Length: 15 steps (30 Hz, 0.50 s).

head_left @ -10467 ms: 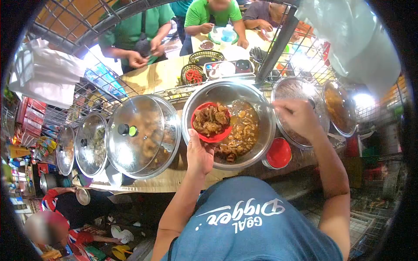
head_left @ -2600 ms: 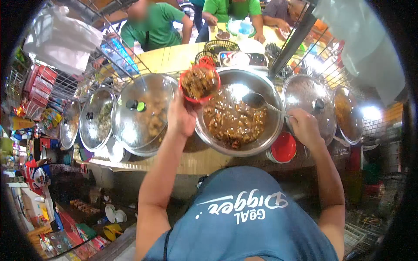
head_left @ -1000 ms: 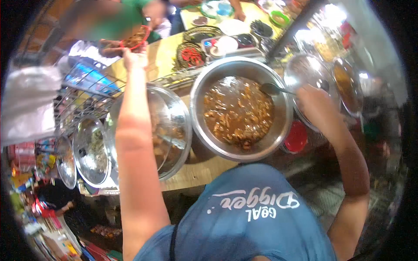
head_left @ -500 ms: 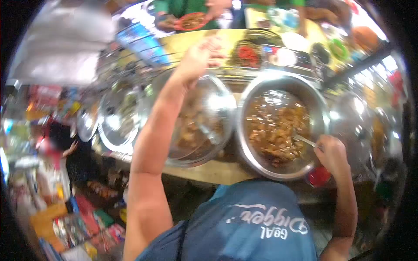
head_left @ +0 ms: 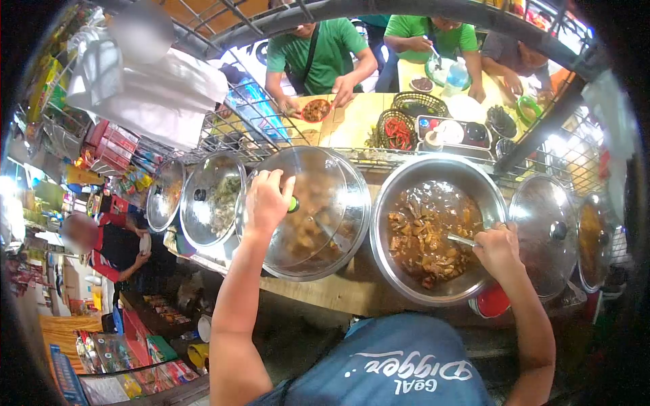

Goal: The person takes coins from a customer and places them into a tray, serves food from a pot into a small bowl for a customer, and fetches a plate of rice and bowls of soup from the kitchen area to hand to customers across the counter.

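Note:
My right hand (head_left: 498, 250) is closed around the metal handle of a serving spoon (head_left: 462, 239). The spoon's head is hidden in a brown meat stew (head_left: 433, 230), inside a wide steel pot (head_left: 387, 274) that has no lid on. My left hand (head_left: 268, 203) is over the clear lid (head_left: 318, 177) of the pot to the left, fingers apart, beside the lid's green-rimmed knob (head_left: 293, 204). Through that lid, chunks of food in sauce and a metal utensil show. Whether my left fingers touch the knob, I cannot tell.
Lidded pots (head_left: 213, 196) stand left, others (head_left: 545, 237) right. A red container (head_left: 491, 300) sits below the open pot. Beyond a wire rack (head_left: 379, 157), people in green eat at a yellow counter (head_left: 345, 128), with a chilli basket (head_left: 398, 132). Another person (head_left: 112, 247) is at far left.
My left hand has come down and back from near the counter to the lid's knob. My right hand still holds the spoon in the stew. The camera view has tilted further up.

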Available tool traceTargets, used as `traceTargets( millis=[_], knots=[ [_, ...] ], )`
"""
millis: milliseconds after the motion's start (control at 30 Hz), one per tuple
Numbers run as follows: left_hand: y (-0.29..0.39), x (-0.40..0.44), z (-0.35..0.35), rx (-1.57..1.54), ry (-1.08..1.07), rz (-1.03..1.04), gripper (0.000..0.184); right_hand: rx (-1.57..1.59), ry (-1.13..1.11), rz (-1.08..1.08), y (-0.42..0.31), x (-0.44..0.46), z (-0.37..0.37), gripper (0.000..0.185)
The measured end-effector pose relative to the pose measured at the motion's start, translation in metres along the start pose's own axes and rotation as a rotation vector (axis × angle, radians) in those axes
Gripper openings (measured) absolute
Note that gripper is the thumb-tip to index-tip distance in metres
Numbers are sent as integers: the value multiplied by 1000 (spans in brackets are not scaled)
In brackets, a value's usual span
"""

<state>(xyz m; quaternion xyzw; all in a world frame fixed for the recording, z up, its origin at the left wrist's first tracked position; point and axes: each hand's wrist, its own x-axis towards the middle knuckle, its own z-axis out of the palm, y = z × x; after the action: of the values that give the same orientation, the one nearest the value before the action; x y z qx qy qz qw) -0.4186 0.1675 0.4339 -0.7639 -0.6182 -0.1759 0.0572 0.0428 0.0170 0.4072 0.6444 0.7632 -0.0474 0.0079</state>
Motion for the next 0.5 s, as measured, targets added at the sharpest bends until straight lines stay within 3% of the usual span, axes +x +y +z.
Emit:
traceTargets(
  millis=[233,400,467,500],
  knots=[
    [-17,3,19,-130,112,170,26,0,-25,3,-3,-5,-3,12],
    [16,4,-16,-106,160,210,31,252,305,-2,3,-27,-33,21],
    [49,1,-46,-151,78,194,34,274,365,48,13,-42,-45,21],
    [61,-1,-52,-185,144,320,36,297,430,87,18,-49,-51,20]
  ],
)
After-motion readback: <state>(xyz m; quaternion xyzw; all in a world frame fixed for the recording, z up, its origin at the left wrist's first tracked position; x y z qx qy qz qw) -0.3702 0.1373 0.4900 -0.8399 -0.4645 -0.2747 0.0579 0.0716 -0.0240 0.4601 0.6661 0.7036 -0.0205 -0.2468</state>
